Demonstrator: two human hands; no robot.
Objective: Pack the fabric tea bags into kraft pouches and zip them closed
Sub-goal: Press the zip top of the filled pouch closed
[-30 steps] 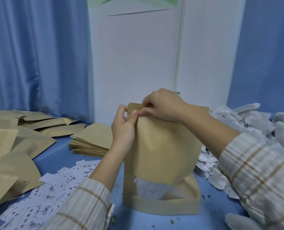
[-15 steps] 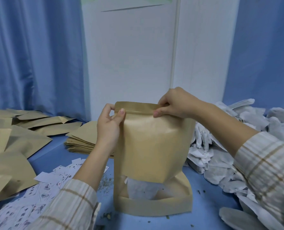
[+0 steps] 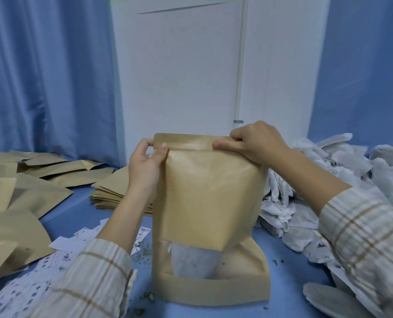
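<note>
A kraft pouch [image 3: 210,203] stands upright on the blue table in front of me. A white fabric tea bag [image 3: 191,260] shows through its clear lower window. My left hand [image 3: 146,165] pinches the pouch's top left corner at the zip strip. At the right end of the same strip, my right hand [image 3: 255,141] pinches with thumb in front and fingers behind. A big heap of white fabric tea bags [image 3: 342,175] lies to the right of the pouch.
A stack of flat kraft pouches [image 3: 115,191] lies behind my left forearm. More loose pouches [image 3: 30,198] spread over the left side. Small printed paper labels [image 3: 41,278] are scattered at the lower left. Tea crumbs [image 3: 142,255] dot the blue table.
My right hand has slid rightward along the zip strip, away from my left hand, which stays pinched on the left corner. The view has shifted slightly.
</note>
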